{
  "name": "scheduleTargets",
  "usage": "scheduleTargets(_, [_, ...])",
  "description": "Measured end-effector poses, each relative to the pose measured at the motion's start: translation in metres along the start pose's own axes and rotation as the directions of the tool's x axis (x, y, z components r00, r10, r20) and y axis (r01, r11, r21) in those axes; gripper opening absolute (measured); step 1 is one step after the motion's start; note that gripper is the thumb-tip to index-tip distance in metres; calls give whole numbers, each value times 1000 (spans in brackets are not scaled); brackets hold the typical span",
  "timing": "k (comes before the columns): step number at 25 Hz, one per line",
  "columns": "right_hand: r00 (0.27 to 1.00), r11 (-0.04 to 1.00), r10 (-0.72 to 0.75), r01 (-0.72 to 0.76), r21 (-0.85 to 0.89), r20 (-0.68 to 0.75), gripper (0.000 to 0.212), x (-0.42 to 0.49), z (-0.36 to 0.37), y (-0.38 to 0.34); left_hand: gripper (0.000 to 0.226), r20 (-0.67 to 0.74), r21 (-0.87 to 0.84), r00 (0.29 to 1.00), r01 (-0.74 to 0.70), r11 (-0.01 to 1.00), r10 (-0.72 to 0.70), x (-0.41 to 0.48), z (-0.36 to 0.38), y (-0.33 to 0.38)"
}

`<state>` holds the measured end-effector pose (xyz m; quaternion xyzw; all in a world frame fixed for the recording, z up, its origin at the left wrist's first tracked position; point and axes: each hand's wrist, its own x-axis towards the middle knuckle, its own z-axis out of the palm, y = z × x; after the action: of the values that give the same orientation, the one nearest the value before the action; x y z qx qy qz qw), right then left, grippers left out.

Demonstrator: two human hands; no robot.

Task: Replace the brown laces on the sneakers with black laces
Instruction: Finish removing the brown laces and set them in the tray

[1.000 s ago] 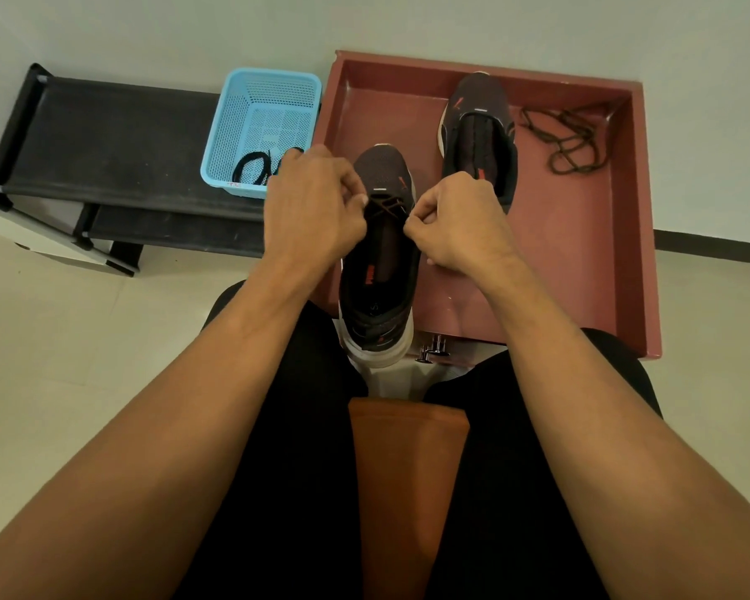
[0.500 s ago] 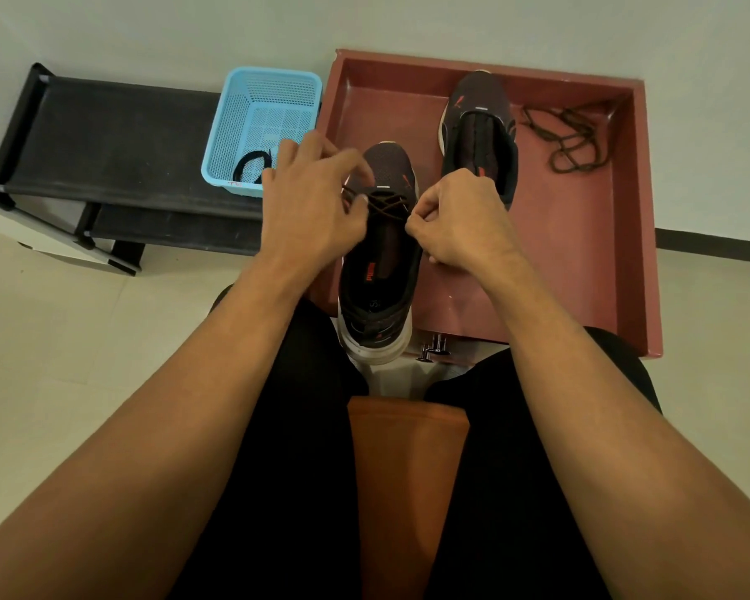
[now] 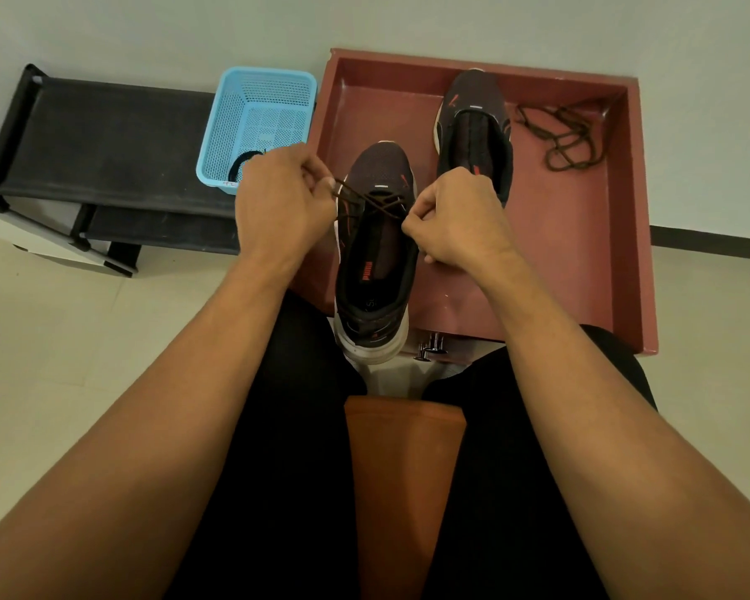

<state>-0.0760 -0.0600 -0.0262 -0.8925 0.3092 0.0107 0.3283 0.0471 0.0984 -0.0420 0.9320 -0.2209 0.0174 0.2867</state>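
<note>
A dark sneaker (image 3: 375, 270) with a white sole stands heel toward me at the near edge of the red tray (image 3: 624, 236). A brown lace (image 3: 371, 200) crosses its lowest eyelets near the toe. My left hand (image 3: 284, 201) pinches the lace's left end. My right hand (image 3: 455, 214) pinches its right end. A second dark sneaker (image 3: 473, 127) without a lace lies farther back in the tray. A loose brown lace (image 3: 568, 136) is heaped to its right. A black lace (image 3: 245, 160) lies in the blue basket (image 3: 260, 119).
A black shoe rack (image 3: 96, 166) stands at the left against the wall, with the blue basket on it. My legs in black trousers and a brown stool seat (image 3: 403, 482) fill the foreground. Pale floor tiles lie on both sides.
My left hand opened briefly over the toe, then closed again on the lace end and pulled it out to the left. My right hand stayed on its end.
</note>
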Motion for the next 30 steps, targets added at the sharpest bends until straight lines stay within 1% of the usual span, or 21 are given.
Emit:
scheduleTargets(2, [1000,1000,0,0,-6,-4,16,1,-1,0,7,-83,-45,993,83,995,-87,2,-4,-6])
scheduleTargets(5, [1000,1000,0,0,2,-9,14,1,-2,1,12,-111,-84,988,100,991,-109,2,-2,-5])
scheduleTargets(8, [1000,1000,-22,22,-11,5,11,1,-1,2,19,-93,-188,986,117,975,-136,1,-1,-5])
scheduleTargets(10, [999,999,-38,38,-13,-7,4,1,-1,3,24,-51,-261,990,117,958,-134,0,-3,-3])
scheduleTargets(11, [998,998,-55,55,-8,-18,4,0,-1,3,22,-12,-271,994,104,957,-111,-1,-4,-1])
scheduleTargets(13, [991,992,-125,125,-11,-40,16,0,1,1,14,106,-184,994,45,982,-26,-6,-5,5])
scheduleTargets(14, [984,985,-171,171,-25,-40,20,1,3,-2,15,173,-126,985,11,992,11,-11,-5,8])
scheduleTargets(16, [971,969,-236,233,-83,-34,25,2,9,-8,24,268,-62,963,-14,998,30,-20,-2,13])
scheduleTargets(17, [970,964,-243,237,-119,-32,24,4,13,-11,27,290,-45,957,1,999,12,-21,-1,14])
scheduleTargets(20, [972,955,-231,217,-202,-45,21,10,25,-18,23,293,-10,954,63,998,-57,-22,-1,18])
scheduleTargets(23, [974,956,-218,200,-215,-64,17,12,30,-20,25,230,70,968,87,994,-101,-22,3,20])
scheduleTargets(25, [973,957,-222,206,-204,-59,13,13,30,-18,25,230,101,968,75,992,-97,-23,4,21])
scheduleTargets(28, [969,960,-243,233,-156,-46,9,13,24,-14,21,282,57,955,79,995,-92,-22,2,17])
scheduleTargets(30, [970,964,-236,225,-143,-66,9,14,16,-10,15,294,10,950,105,994,-103,-21,1,12])
